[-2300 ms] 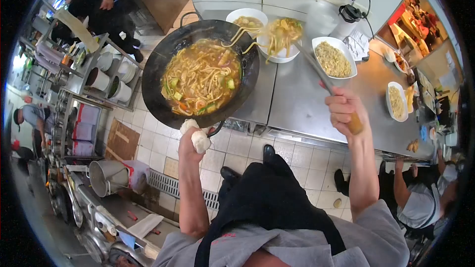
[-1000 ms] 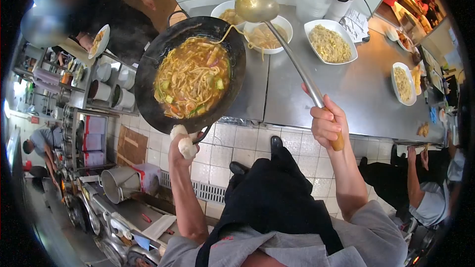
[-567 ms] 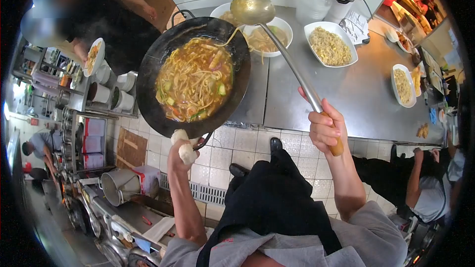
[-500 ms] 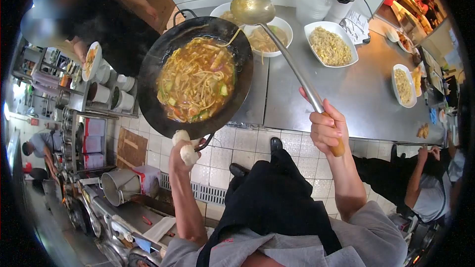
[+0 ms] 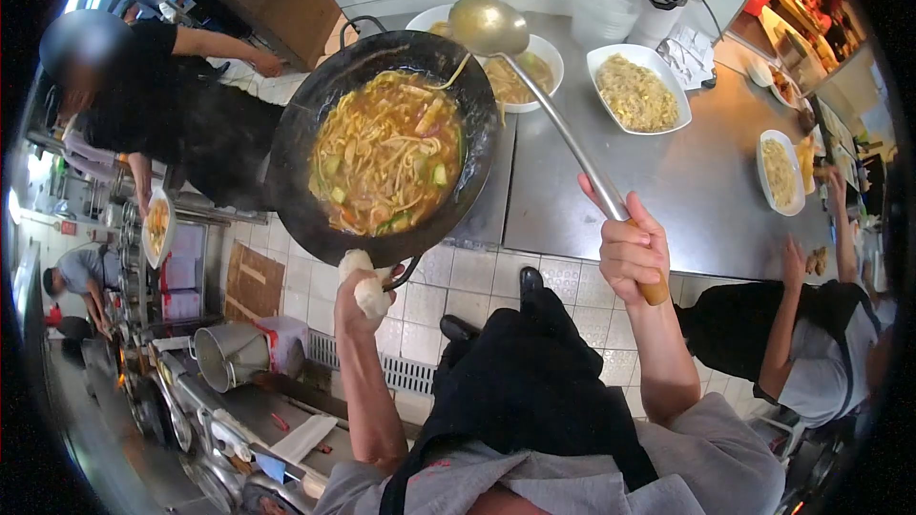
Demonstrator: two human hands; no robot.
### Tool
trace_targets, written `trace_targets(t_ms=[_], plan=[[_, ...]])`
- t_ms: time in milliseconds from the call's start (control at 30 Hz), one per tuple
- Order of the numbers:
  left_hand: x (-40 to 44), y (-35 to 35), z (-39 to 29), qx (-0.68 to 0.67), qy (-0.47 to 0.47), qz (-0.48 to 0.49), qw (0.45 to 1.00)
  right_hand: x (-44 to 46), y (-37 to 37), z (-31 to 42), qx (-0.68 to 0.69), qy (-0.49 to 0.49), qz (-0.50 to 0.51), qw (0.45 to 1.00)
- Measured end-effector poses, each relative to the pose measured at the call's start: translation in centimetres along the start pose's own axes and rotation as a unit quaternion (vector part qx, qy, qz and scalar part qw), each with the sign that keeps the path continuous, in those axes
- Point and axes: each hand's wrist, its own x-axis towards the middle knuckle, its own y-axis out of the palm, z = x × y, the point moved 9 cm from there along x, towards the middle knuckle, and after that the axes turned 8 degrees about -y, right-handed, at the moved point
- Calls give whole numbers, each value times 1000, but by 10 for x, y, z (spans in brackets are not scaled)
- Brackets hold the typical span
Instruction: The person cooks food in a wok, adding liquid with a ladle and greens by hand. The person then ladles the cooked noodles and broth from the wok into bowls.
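Observation:
My left hand (image 5: 359, 313) is closed round the near handle of a black wok (image 5: 288, 167), with a pale folded cloth (image 5: 370, 298) in its grip. The wok is off the floor beside the counter, holding noodles in brown sauce (image 5: 386, 157) with green vegetable pieces. A long ladle (image 5: 489, 25) is in my right hand (image 5: 634, 256), fingers wrapped round its wooden grip. The ladle's bowl is over the wok's far right rim, above a white bowl of noodles (image 5: 544, 62). One noodle strand hangs at the rim. Another white bowl behind is partly hidden.
On the steel counter (image 5: 582, 186) stand a square bowl of fried rice (image 5: 639, 88) and a long dish of rice (image 5: 781, 172). At left a co-worker holds a plate of food (image 5: 157, 227). Another co-worker (image 5: 811, 334) reaches over the counter at right. A metal pot (image 5: 231, 358) stands lower left.
The wok has shifted slightly right, and the ladle's bowl has barely moved. The left co-worker's plate is lower now. At right, a co-worker's arms have spread out over the counter.

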Motion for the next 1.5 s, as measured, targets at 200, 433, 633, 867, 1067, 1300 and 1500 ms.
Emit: trace_targets(t_ms=[200,433,633,867,1067,1300,1500], plan=[[2,-10,2,-28,7,-44,999,1,2,9,-80,-6,-11,997],[2,-6,2,-77,46,-21,996,-20,-6,22,-426,-34,-129,895],[2,5,3,-103,44,-8,994,-19,-4,39,-436,-46,-138,888],[2,4,2,-83,53,-67,993,-19,-16,69,-480,-63,-175,857],[8,-6,4,-73,48,-81,993,-19,-6,52,-533,-37,-168,829],[1,5,-3,-81,60,-59,993,11,-8,8,-680,47,-195,706],[1,0,-9,-64,83,-74,992,47,-22,-17,-806,128,-161,554]])
